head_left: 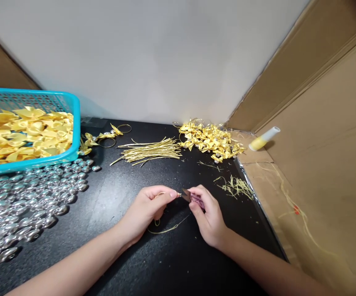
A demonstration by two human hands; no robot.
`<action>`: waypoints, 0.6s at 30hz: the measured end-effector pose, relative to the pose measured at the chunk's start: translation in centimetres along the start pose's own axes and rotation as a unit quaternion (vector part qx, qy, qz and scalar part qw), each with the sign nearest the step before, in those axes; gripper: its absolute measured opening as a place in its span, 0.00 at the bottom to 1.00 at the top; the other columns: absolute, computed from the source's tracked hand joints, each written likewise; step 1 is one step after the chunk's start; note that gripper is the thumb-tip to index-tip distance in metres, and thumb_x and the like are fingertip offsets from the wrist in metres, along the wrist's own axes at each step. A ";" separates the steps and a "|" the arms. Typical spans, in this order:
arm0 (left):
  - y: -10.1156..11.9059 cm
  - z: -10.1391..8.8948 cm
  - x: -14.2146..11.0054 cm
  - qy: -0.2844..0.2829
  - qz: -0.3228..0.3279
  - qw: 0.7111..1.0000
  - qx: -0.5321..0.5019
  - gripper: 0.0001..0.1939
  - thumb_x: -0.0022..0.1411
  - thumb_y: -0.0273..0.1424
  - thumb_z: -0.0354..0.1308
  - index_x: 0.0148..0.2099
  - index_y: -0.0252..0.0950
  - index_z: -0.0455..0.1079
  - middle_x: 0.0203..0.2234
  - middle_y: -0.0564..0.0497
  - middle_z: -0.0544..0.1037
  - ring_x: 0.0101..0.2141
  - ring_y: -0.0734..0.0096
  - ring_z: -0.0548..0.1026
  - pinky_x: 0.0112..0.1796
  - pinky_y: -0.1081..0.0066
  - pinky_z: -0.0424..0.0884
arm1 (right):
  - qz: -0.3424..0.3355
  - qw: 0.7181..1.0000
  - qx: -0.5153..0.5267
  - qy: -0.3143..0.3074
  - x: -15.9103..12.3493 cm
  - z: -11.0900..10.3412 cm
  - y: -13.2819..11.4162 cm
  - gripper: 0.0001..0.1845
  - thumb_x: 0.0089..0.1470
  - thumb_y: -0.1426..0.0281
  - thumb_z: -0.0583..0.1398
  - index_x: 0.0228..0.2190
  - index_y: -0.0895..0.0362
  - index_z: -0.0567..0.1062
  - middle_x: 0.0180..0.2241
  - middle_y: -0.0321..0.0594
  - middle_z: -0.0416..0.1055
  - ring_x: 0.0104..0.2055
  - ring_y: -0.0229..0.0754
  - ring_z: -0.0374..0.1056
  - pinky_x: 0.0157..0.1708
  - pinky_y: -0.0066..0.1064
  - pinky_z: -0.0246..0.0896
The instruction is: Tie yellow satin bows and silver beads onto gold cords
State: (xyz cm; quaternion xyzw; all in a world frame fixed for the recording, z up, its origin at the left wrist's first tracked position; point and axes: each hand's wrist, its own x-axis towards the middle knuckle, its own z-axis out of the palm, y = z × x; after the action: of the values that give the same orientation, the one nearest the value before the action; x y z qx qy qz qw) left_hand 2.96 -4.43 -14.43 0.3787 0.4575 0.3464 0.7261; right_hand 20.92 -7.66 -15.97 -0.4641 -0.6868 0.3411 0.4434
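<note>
My left hand (154,202) is closed, with thumb and forefinger pinching a thin gold cord (164,194). Most of what lies inside the fingers is hidden. Below it, a loose yellowish thread (168,229) curves over the black table. In my closed right hand (207,216) is a small cutting tool, apparently thread snips (186,195), with pointed metal blades and a purple grip. The blade tips meet the end of the cord just beyond my left fingertips. Behind both hands lies a bundle of gold ties (151,150).
A blue basket (76,123) of yellow ribbon bows stands left, above many silver beads (33,205). Finished-looking bows with beads (210,139) are heaped at the back right, near thread scraps (236,187). A spool-like tube (264,139) leans by the cardboard wall (325,135).
</note>
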 end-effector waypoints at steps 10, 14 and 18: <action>0.2 -0.2 -0.1 -0.028 0.003 0.999 0.043 0.15 0.51 0.43 0.63 0.28 0.34 0.75 0.11 0.62 0.54 0.16 0.81 0.49 0.17 0.77 0.45 | -0.022 0.999 0.005 -0.031 0.1 -0.2 0.1 0.09 0.62 0.66 0.54 0.44 0.54 0.67 0.34 0.37 0.65 0.33 0.37 0.65 0.34 0.27 0.64; 0.4 -0.2 -0.2 -0.043 0.001 0.998 0.054 0.15 0.53 0.42 0.62 0.29 0.34 0.74 0.12 0.62 0.55 0.16 0.81 0.50 0.18 0.77 0.46 | -0.030 0.999 0.005 -0.028 0.2 -0.2 0.2 0.08 0.63 0.66 0.53 0.43 0.54 0.67 0.33 0.37 0.64 0.33 0.37 0.64 0.33 0.27 0.63; 0.4 -0.2 -0.1 -0.045 0.001 0.997 0.061 0.15 0.54 0.43 0.62 0.29 0.35 0.74 0.12 0.62 0.54 0.16 0.81 0.49 0.18 0.78 0.45 | -0.036 0.999 0.007 -0.030 0.2 -0.1 0.2 0.09 0.63 0.65 0.53 0.43 0.54 0.67 0.33 0.37 0.63 0.32 0.36 0.64 0.32 0.27 0.63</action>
State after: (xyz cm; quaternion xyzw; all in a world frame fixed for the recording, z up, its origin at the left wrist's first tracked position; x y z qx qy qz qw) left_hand 2.62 -4.30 -14.12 0.4381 0.4440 0.3010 0.7214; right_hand 21.07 -7.36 -16.03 -0.4252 -0.7139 0.3433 0.4378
